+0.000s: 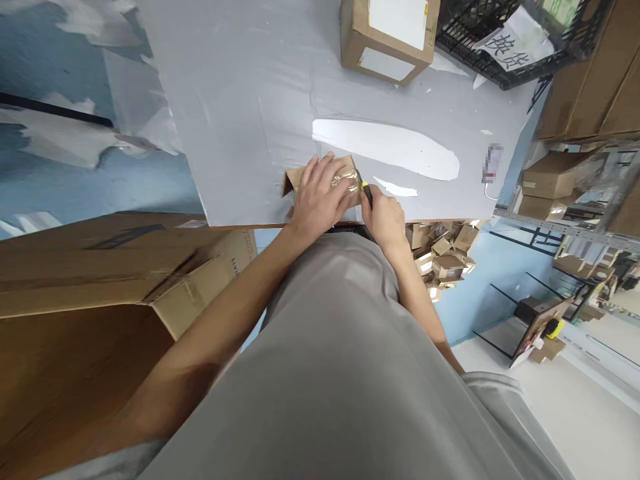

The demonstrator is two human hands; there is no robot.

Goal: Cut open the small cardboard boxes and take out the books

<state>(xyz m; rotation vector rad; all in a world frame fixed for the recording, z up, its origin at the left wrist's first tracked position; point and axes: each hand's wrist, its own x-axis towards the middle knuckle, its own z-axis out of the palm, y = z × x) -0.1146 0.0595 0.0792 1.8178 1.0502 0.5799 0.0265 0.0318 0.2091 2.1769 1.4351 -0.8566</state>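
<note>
A small brown cardboard box (pixel 345 175) with shiny clear tape lies near the front edge of the grey table (pixel 240 100). A flap stands out at its left end. My left hand (pixel 320 197) rests over the box and holds it against the table, fingers stretched across the top. In my right hand (pixel 385 217) is a black and yellow utility knife (pixel 367 193), its tip touching the box's right end. How deep the blade sits I cannot tell. Just beyond the box are a long white strip (pixel 387 148) and a smaller white piece (pixel 397 189) on the tabletop.
A larger labelled carton (pixel 387 70) and a black crate (pixel 495 63) stand at the back right. A small pixelated object (pixel 493 163) lies by the right edge. Below are a big open carton (pixel 100 267) at left and a pile of small boxes (pixel 447 257) at right.
</note>
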